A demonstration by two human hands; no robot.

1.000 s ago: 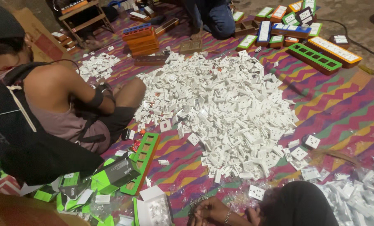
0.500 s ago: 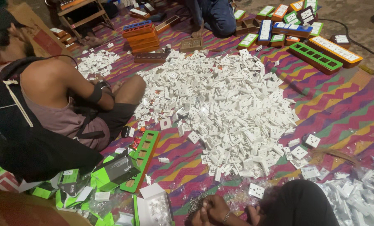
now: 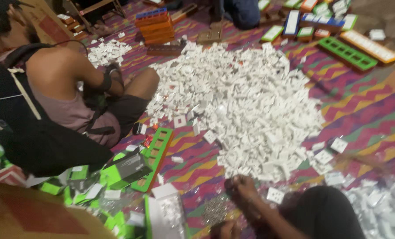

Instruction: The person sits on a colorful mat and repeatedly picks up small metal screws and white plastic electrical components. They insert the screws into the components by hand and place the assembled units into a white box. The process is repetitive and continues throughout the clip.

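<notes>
Neither of my hands shows in the head view. A big heap of small white plastic pieces (image 3: 246, 102) covers the middle of a striped, many-coloured mat (image 3: 365, 110). At the bottom edge a person with dark hair (image 3: 325, 214) bends over the mat. One of that person's hands (image 3: 241, 188) is closed at the near edge of the heap and the other (image 3: 224, 230) is lower down. On the left another person (image 3: 60, 102) sits with their back to me, hands (image 3: 115, 73) together near their knee.
A green and orange slotted tray (image 3: 155, 155), green boxes (image 3: 122, 170) and a white box (image 3: 166, 212) lie at the bottom left. Stacked orange trays (image 3: 155, 24) stand at the back. Long green (image 3: 348, 53) and yellow trays (image 3: 370, 44) and small boxes (image 3: 290, 24) lie at the back right. More white pieces (image 3: 379, 208) sit at the bottom right.
The view has shifted slightly, and the scene sits a little higher and further left in the frame. The seated person and the hands at the bottom stay about where they were.
</notes>
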